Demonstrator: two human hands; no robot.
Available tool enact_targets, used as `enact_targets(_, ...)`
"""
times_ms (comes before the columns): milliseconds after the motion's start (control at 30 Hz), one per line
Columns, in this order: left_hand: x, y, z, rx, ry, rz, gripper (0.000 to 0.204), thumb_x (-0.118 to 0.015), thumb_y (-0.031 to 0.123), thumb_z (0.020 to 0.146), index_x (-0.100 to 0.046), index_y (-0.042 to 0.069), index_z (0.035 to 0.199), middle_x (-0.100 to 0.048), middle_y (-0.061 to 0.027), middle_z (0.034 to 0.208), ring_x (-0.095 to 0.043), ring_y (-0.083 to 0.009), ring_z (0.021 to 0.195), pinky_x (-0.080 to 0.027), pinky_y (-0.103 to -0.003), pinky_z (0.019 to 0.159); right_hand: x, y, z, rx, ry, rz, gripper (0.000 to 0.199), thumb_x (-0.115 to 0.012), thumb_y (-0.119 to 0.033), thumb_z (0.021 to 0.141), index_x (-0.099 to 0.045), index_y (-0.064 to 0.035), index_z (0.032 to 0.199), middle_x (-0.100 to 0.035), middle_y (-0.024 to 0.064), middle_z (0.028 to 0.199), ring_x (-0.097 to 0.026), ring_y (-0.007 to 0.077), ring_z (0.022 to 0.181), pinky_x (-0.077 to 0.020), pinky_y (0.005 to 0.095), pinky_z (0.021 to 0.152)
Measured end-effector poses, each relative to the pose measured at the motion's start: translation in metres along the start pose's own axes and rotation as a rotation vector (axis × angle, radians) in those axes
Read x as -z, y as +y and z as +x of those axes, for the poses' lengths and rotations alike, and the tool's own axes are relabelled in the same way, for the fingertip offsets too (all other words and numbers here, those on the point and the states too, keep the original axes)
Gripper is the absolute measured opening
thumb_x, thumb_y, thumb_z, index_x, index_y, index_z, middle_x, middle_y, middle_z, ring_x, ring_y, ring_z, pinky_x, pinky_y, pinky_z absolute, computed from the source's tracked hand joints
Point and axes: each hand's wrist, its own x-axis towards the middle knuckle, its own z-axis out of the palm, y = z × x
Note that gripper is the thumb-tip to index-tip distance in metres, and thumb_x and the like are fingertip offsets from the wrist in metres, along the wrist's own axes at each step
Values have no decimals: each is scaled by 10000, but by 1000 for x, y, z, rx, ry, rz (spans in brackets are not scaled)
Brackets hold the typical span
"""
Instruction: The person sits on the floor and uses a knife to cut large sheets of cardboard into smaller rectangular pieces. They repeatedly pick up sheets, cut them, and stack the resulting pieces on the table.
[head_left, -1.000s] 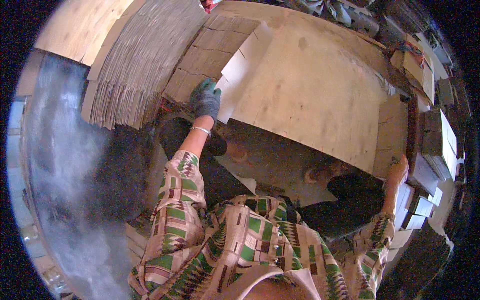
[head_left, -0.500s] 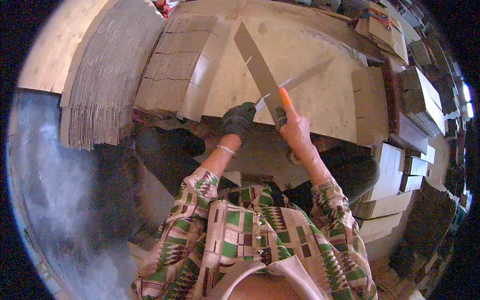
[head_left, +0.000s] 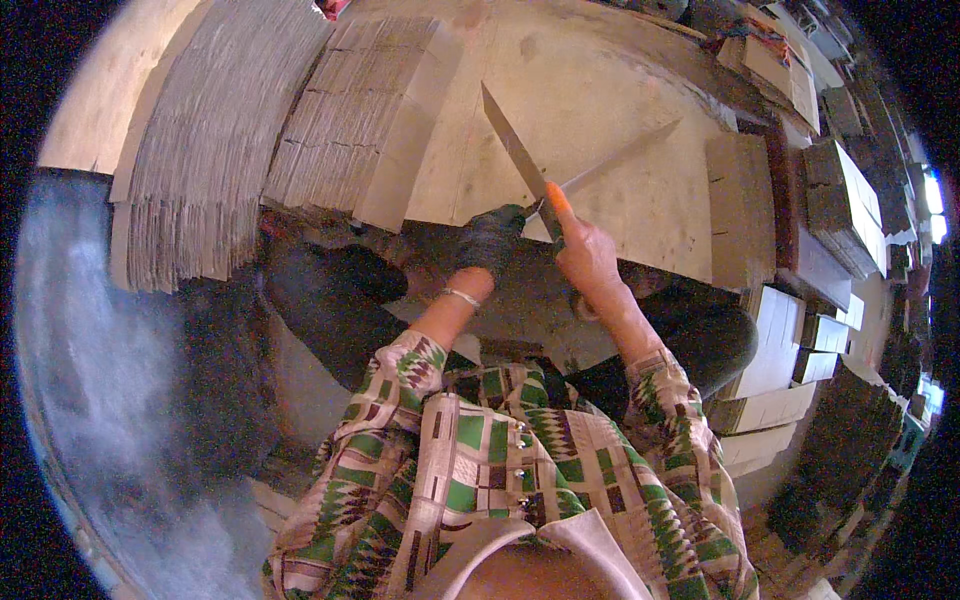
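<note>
Angling inward, gloved left hand (head_left: pixel 488 238) and right hand (head_left: pixel 590 258) nearly meeting, fingers of both gripping crossed cardboard strips (head_left: pixel 521 151)

My left hand (head_left: pixel 492 237), in a dark glove, angles up and to the right, back uppermost, fingers drawn together in a pinch, a pale bracelet (head_left: pixel 460 297) around the wrist. Just beside it, my right hand (head_left: pixel 588 252), its back bare, leans up and to the left, index finger (head_left: pixel 559 203) straight under an orange cover, the others curled in. My forearms (head_left: pixel 635 325) slant inward from patterned sleeves (head_left: pixel 362 432), both elbows bent out to my sides. Below, my dark-clad knees (head_left: pixel 705 335) are spread wide.
</note>
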Motion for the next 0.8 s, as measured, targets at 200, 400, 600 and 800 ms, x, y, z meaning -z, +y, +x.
enact_targets(200, 11, 12, 1, 27, -97, 16, 451, -584, 414, 940, -630, 127, 1284, -659, -165, 1243, -655, -359, 1076, -519, -448, 948, -31, 22, -9, 27, 41, -61, 913, -579, 6, 786, -192, -210, 1584, -708, 190, 880, -684, 421, 760, -539, 532, 639)
enact_targets(400, 97, -73, 26, -62, 461, 398, 1032, -714, 651, 743, -365, 50, 1507, -214, -214, 1626, -130, -450, 1504, -65, -602, 1205, 4, 14, 9, -85, 175, -24, 951, -571, 72, 734, -202, -175, 1576, -664, 235, 1095, -657, 445, 877, -540, 540, 699)
enact_targets(600, 151, -149, 30, 245, 288, 763, 817, -709, 565, 784, -486, 132, 1440, -304, -152, 1598, -199, -372, 1497, -124, -564, 1212, -9, -2, 74, -27, 47, -123, 840, -597, -13, 783, -281, -171, 1544, -694, 225, 1035, -684, 436, 880, -547, 532, 696)
enact_targets(800, 143, -134, 36, 303, 402, 181, 384, -624, 345, 901, -671, 143, 1225, -660, -163, 1237, -613, -364, 1158, -474, -481, 985, -21, 10, 77, -107, -2, -106, 868, -618, -86, 814, -242, -264, 1576, -720, 192, 842, -700, 404, 733, -549, 523, 621)
